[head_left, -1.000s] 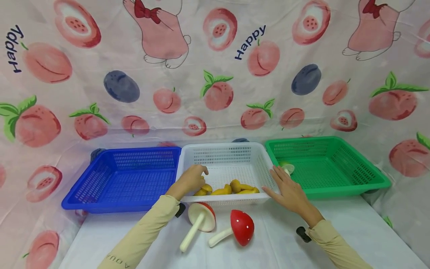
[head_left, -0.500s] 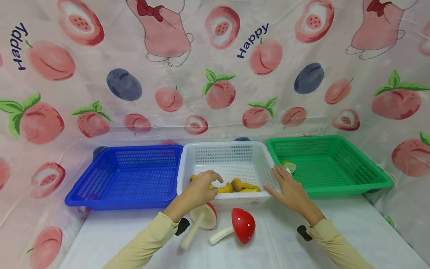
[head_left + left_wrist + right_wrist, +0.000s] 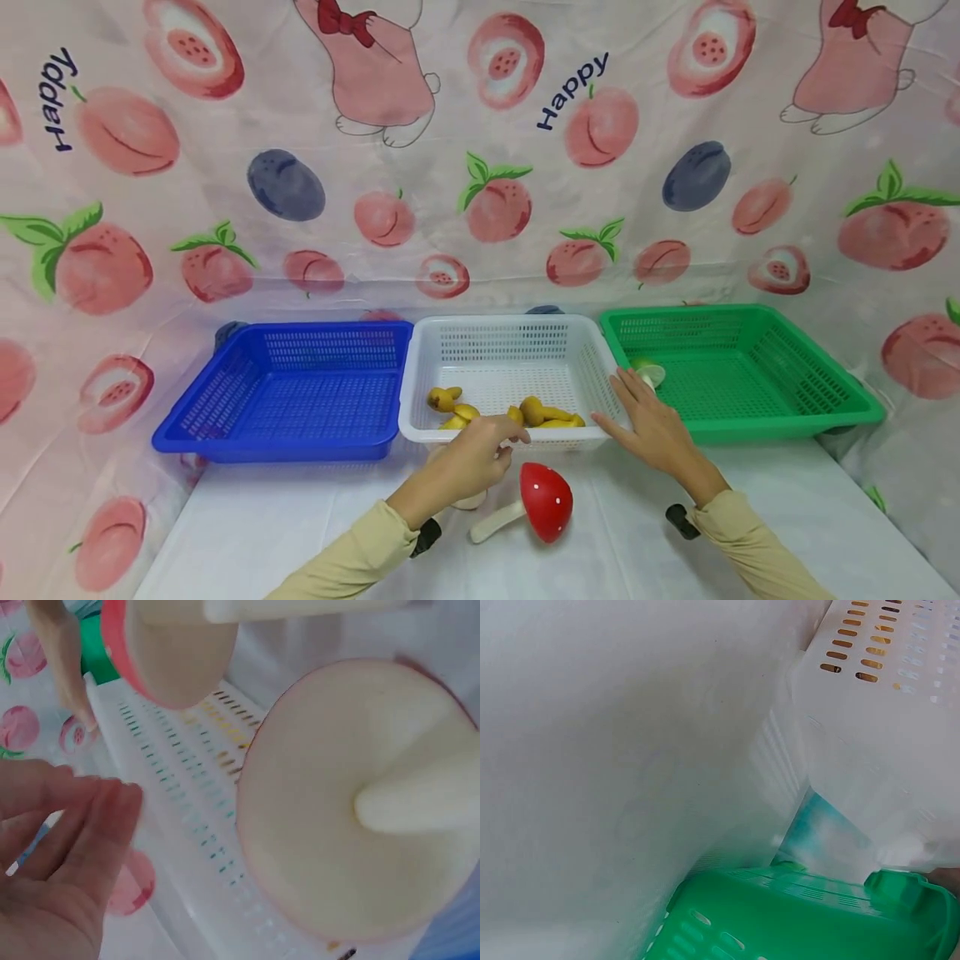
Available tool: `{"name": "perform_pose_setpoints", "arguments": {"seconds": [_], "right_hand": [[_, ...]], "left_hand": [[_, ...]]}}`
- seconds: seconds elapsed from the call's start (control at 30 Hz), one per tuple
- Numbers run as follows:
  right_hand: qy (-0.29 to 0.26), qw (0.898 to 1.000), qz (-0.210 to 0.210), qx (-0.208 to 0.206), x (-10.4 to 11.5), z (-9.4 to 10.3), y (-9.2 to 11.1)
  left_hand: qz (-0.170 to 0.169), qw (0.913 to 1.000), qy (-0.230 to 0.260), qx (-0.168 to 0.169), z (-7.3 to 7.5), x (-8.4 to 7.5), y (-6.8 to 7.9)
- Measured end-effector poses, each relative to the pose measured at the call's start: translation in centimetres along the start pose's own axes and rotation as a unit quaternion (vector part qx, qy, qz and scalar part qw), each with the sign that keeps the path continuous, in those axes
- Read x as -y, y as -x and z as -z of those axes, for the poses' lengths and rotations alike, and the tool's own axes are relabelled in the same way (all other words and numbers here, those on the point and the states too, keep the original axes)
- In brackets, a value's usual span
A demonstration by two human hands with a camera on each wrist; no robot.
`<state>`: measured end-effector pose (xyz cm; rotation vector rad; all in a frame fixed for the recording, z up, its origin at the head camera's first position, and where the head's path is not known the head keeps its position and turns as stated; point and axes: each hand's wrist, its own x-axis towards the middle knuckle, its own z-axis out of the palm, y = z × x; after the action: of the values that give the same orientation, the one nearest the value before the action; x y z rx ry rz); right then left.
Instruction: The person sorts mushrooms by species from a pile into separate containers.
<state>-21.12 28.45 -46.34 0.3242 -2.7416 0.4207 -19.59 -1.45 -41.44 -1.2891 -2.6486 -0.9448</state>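
Observation:
My left hand (image 3: 476, 458) hovers at the front rim of the white basket (image 3: 420, 435), fingers loosely bent and holding nothing. Beneath it, a red-capped toy mushroom (image 3: 300, 802) is mostly hidden in the head view; its pale underside fills much of the left wrist view. Just right of that hand lies a second red mushroom (image 3: 546, 502) with white dots, on its side. Several yellow-brown toy mushrooms (image 3: 536, 410) lie inside the white basket. My right hand (image 3: 652, 429), fingers straight, rests at the basket's right rim, beside the green basket (image 3: 787, 427).
A blue basket (image 3: 277, 450) stands left of the white one. Inside the green basket, near its left wall, is a mushroom with a green cap and pale stem (image 3: 651, 375). White cloth (image 3: 615, 533) covers the table, and a fruit-printed cloth (image 3: 450, 100) hangs behind.
My left hand has drawn back and right, from inside the white basket to its front rim over the red mushrooms. My right hand stays at the rim. The head view has shifted slightly.

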Motion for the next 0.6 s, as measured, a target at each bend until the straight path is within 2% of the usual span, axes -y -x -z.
{"name": "perform_pose_setpoints", "arguments": {"seconds": [0.1,0.27,0.37,0.6], "right_hand": [[-0.002,1.000,0.000,-0.002,0.0,0.0,0.1],[-0.004,1.000,0.001,-0.003,-0.1,0.0,0.2],[-0.004,1.000,0.003,-0.005,-0.1,0.0,0.2],[-0.004,1.000,0.005,-0.004,-0.2,0.0,0.1]], "left_hand": [[0.003,0.9999,0.013,0.009,-0.7,0.0,0.0],[0.037,0.9976,0.035,0.046,-2.0,0.3,-0.1],[0.047,0.9970,0.029,0.054,-2.7,0.5,-0.2],[0.026,0.9993,0.013,0.023,-3.6,0.1,-0.2]]}}
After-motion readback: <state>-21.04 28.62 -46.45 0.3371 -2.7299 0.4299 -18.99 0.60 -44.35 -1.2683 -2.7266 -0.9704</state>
